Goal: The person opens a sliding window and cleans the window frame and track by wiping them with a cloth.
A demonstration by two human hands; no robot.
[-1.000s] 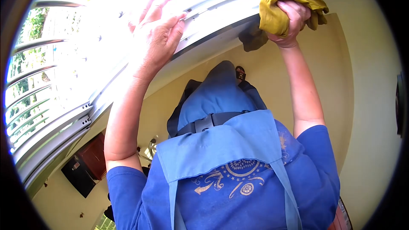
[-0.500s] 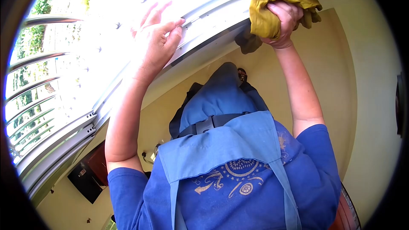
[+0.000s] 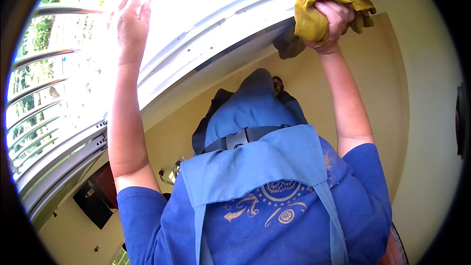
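Note:
My right hand (image 3: 335,18) is wrapped around a bunched mustard-yellow cloth (image 3: 314,17), held above the inner edge of the white window frame (image 3: 216,37). Folds of the cloth stick out on both sides of my fist. My left hand (image 3: 130,27) reaches out over the bright sill, near the end of a metal window bar (image 3: 73,11). Its fingers point away from me and look extended, with the thumb a little apart. Glare washes out the fingertips, and no object shows in them.
Several curved metal bars cross the window opening on the left, with plants (image 3: 43,34) outside. Sliding-track rails (image 3: 68,159) run along the frame. A dark object (image 3: 92,203) is at the lower left. A beige wall (image 3: 422,68) rises on the right.
My left hand has moved left and outward from the window track, toward the bars, and its pinched thumb and finger have parted. My right hand stays nearly in place with the cloth.

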